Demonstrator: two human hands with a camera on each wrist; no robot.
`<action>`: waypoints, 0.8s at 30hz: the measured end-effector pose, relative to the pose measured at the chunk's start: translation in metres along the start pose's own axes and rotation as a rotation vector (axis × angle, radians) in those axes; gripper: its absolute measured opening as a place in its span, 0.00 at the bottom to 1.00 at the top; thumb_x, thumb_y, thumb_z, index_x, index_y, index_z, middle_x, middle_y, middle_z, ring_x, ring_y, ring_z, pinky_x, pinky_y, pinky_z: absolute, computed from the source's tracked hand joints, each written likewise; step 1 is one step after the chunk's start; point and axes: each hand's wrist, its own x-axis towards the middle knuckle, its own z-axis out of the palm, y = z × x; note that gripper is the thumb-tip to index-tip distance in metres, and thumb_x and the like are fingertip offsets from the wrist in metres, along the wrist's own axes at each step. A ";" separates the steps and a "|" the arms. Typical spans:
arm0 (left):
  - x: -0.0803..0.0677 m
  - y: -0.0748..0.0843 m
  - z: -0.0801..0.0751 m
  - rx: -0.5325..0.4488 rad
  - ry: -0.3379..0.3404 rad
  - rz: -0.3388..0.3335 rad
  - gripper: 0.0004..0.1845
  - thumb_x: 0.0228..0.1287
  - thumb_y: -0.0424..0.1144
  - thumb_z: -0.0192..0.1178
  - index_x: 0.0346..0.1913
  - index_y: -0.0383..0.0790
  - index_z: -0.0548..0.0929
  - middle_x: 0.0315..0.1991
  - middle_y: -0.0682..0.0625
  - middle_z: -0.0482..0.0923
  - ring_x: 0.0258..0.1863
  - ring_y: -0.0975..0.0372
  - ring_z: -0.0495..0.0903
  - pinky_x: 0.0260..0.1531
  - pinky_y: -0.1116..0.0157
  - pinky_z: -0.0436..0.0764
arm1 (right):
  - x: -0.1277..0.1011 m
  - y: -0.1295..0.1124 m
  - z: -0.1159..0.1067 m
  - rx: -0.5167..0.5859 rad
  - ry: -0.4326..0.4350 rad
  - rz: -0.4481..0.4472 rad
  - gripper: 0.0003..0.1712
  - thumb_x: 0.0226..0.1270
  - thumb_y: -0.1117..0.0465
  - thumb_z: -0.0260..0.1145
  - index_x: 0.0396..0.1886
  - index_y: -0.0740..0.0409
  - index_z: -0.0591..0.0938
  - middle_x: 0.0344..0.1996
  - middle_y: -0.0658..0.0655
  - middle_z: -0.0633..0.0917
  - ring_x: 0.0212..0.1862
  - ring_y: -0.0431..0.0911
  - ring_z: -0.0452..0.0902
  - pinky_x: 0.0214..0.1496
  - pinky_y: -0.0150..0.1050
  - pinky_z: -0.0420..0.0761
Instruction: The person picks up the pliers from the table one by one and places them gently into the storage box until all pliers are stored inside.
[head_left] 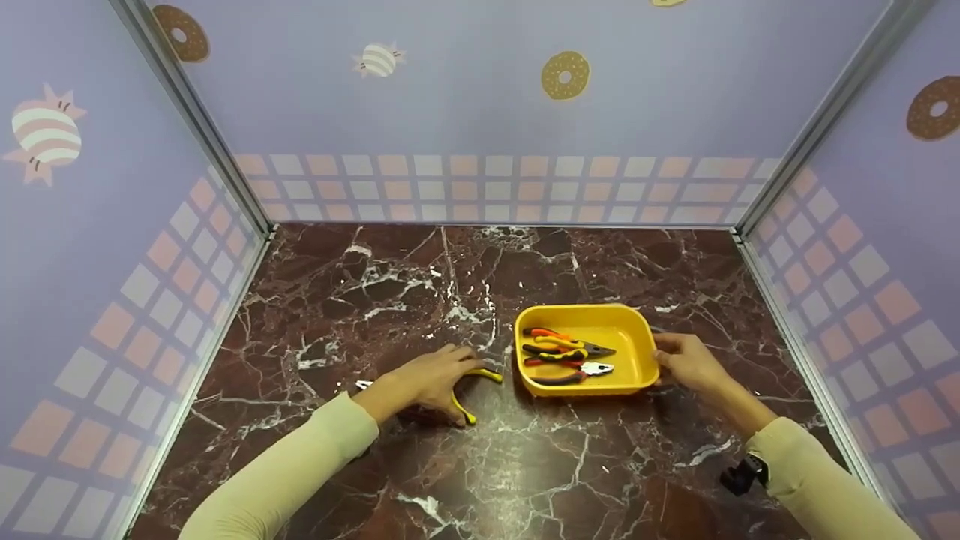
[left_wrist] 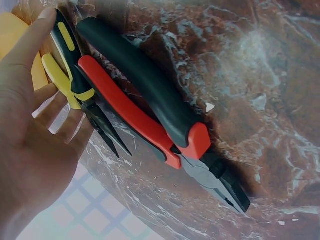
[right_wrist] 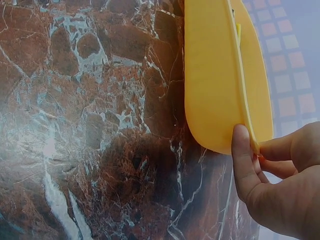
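My left hand (head_left: 439,381) grips needle-nose pliers with yellow and black handles (left_wrist: 64,60), thumb against one handle and fingers at the other. Their dark, slim jaws point away from the fingers in the left wrist view. Beside them on the tabletop lie larger combination pliers (left_wrist: 145,95) with red and black handles; in the head view the forearm hides most of these. My right hand (head_left: 688,362) pinches the right rim of a yellow plastic bin (right_wrist: 212,75), thumb on one side and fingers on the other. Several pliers (head_left: 570,352) rest in the bin's left part.
The dark red marbled tabletop (head_left: 510,465) runs up to lilac panels on the left, right and back (head_left: 465,112). Metal edge strips (head_left: 795,367) border it. A black device (head_left: 742,474) sits on my right wrist.
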 end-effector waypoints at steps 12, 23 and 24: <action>0.004 0.001 0.002 0.083 -0.029 0.025 0.61 0.43 0.64 0.84 0.81 0.47 0.68 0.70 0.47 0.70 0.63 0.52 0.71 0.62 0.54 0.80 | -0.001 0.000 0.000 0.039 -0.001 0.009 0.26 0.82 0.73 0.51 0.75 0.81 0.65 0.57 0.83 0.80 0.45 0.61 0.88 0.42 0.49 0.91; 0.007 -0.004 0.010 0.013 0.060 0.036 0.46 0.50 0.60 0.82 0.72 0.47 0.79 0.63 0.48 0.73 0.58 0.54 0.74 0.58 0.55 0.81 | -0.001 0.001 -0.001 0.004 -0.001 0.004 0.25 0.81 0.74 0.52 0.73 0.82 0.67 0.54 0.81 0.81 0.43 0.59 0.89 0.38 0.45 0.91; 0.007 -0.005 0.009 0.007 0.069 0.036 0.45 0.51 0.60 0.81 0.71 0.46 0.80 0.62 0.48 0.74 0.57 0.54 0.74 0.58 0.55 0.81 | -0.001 0.001 -0.002 0.000 -0.004 0.001 0.26 0.81 0.74 0.52 0.73 0.82 0.67 0.54 0.82 0.81 0.43 0.59 0.89 0.38 0.45 0.91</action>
